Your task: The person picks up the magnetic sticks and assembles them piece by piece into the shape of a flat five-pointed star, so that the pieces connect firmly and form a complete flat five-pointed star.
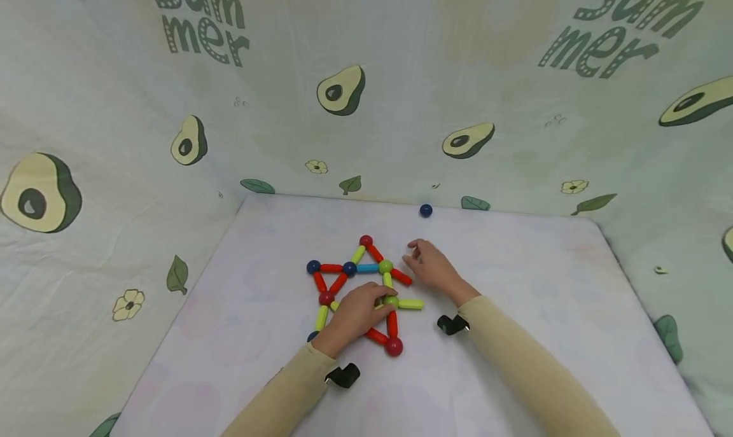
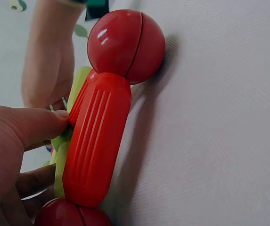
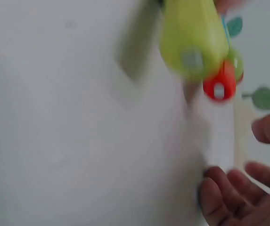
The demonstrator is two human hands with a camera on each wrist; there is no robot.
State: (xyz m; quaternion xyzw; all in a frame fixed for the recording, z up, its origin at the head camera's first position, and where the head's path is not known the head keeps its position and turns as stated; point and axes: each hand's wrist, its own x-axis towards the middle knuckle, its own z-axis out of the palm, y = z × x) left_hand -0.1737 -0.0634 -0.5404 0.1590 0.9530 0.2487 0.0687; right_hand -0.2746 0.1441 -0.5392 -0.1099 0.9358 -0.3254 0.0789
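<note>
A flat structure of magnetic rods and balls lies on the table. My left hand [image 1: 357, 308] is over its lower right part, thumb and forefinger pinching around a green ball [image 1: 392, 301]. In the left wrist view a large red rod [image 2: 97, 141] ending in a red ball [image 2: 126, 46] stands before the thumb. My right hand [image 1: 434, 268] holds nothing, its fingers loosely bent, just right of a red rod [image 1: 402, 277] that sticks out from the upper green ball [image 1: 386, 267]. A yellow-green rod [image 1: 411, 304] with a free end points right. The right wrist view is partly blurred.
A loose dark blue ball [image 1: 425, 210] lies near the table's back edge, beyond my right hand. The white table [image 1: 532, 284] meets a cloth backdrop [image 1: 401, 125] printed with avocados behind and at the sides.
</note>
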